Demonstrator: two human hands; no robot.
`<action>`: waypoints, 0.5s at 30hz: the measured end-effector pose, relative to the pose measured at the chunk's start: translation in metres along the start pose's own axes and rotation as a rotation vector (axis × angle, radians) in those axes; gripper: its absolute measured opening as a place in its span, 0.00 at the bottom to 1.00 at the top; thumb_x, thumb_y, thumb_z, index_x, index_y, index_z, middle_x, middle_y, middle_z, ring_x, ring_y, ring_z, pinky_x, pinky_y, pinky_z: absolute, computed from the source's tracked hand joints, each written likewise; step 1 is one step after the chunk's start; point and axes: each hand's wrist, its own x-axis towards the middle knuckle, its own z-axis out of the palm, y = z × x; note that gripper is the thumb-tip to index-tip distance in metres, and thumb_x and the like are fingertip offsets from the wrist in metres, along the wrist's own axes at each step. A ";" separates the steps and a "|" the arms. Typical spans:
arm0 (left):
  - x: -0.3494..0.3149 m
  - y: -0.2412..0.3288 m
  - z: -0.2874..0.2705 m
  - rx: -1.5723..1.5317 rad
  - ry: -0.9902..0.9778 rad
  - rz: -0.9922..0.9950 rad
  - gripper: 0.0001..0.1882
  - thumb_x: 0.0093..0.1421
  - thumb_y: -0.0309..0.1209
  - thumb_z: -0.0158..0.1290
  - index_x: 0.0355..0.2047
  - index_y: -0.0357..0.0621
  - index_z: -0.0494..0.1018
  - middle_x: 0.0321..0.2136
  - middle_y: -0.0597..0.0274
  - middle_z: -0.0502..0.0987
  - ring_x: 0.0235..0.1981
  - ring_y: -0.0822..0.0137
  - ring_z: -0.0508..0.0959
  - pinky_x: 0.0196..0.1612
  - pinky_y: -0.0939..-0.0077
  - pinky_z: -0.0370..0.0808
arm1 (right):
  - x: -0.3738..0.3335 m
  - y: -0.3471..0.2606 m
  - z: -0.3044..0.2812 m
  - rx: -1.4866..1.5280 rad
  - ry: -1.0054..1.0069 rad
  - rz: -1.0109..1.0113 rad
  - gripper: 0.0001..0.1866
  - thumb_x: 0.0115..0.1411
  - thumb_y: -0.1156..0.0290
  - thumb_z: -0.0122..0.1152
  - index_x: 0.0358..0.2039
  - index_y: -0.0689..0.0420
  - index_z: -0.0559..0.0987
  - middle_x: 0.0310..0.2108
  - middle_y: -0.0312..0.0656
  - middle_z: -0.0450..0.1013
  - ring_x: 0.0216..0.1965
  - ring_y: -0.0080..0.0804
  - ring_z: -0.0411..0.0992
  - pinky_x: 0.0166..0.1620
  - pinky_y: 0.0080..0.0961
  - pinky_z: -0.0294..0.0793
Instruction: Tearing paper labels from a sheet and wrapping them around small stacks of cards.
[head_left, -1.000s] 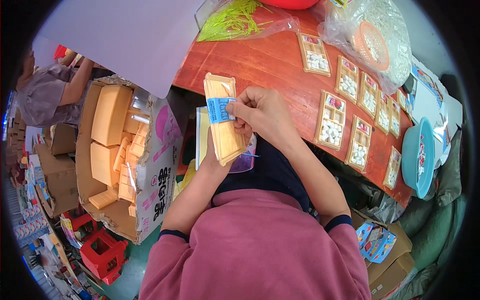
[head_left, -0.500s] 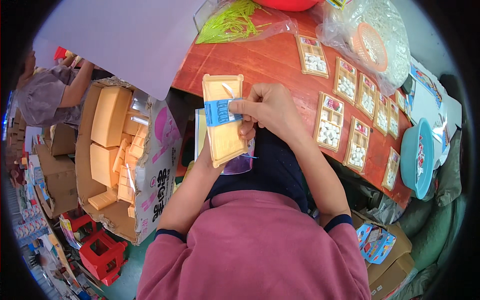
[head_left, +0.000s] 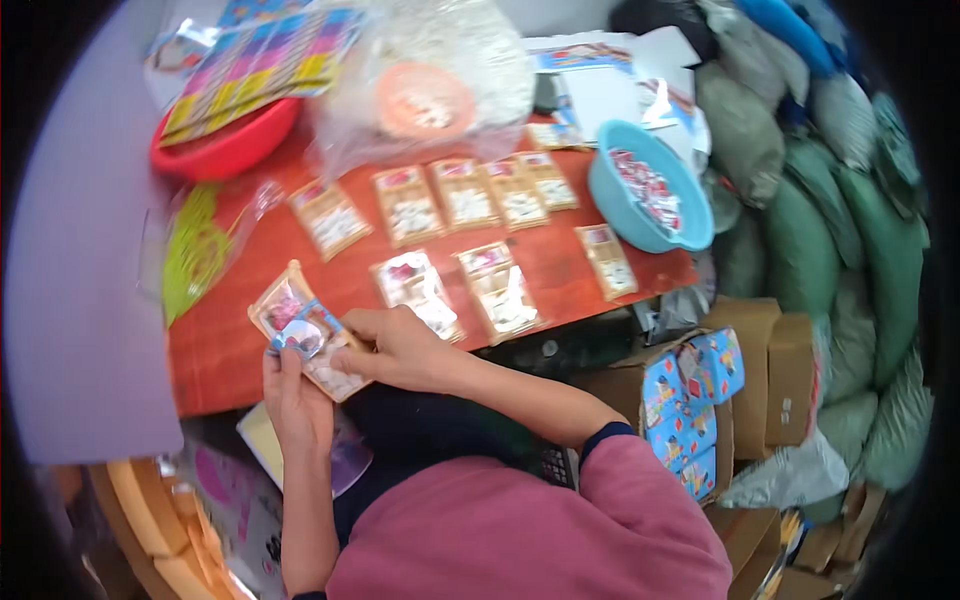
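A tan compartment tray [head_left: 278,300] with a pink-red packet and white pieces inside is held up over the table's near left edge, its filled face up. A blue printed band [head_left: 322,322] wraps its middle. My left hand [head_left: 295,395] grips the tray's near-left side, thumb up by the band. From the other side my right hand [head_left: 405,350] holds it too, fingers bent at its right edge and thumb across the front. Motion slightly blurs the view. On the red-brown table beyond my hands lie several similar trays of white pieces, such as one tray [head_left: 498,290] to the right.
A light-blue basin [head_left: 690,225] of small red-and-white packets stands at the table's right. Behind are a clear bag of white pieces [head_left: 480,50] with a peach basket [head_left: 425,100], and a red basin [head_left: 225,150]. Green strands [head_left: 195,250] lie left. Blue boxes [head_left: 680,420] fill a carton at right.
The view has swung right toward the table and sacks. The banded tray has turned from its plain back to its filled face, and both hands still hold it.
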 end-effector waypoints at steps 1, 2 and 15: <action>0.003 -0.007 0.012 0.084 -0.028 -0.011 0.22 0.64 0.32 0.44 0.57 0.40 0.56 0.50 0.54 0.68 0.51 0.62 0.70 0.53 0.63 0.69 | 0.000 0.008 -0.012 -0.033 0.025 0.090 0.19 0.53 0.62 0.62 0.40 0.62 0.75 0.32 0.42 0.76 0.33 0.22 0.73 0.35 0.21 0.72; 0.004 -0.011 0.021 0.162 -0.056 -0.025 0.24 0.63 0.31 0.46 0.58 0.38 0.54 0.51 0.53 0.67 0.51 0.64 0.70 0.53 0.67 0.68 | 0.001 0.018 -0.025 0.207 0.141 0.094 0.17 0.54 0.62 0.61 0.38 0.62 0.76 0.31 0.41 0.75 0.31 0.22 0.72 0.33 0.22 0.72; -0.031 0.032 -0.032 1.338 0.174 0.362 0.06 0.56 0.23 0.52 0.34 0.35 0.73 0.27 0.56 0.75 0.30 0.67 0.76 0.35 0.77 0.71 | 0.087 0.193 -0.319 1.042 1.111 0.070 0.17 0.63 0.62 0.49 0.45 0.63 0.68 0.41 0.45 0.71 0.41 0.36 0.71 0.40 0.35 0.74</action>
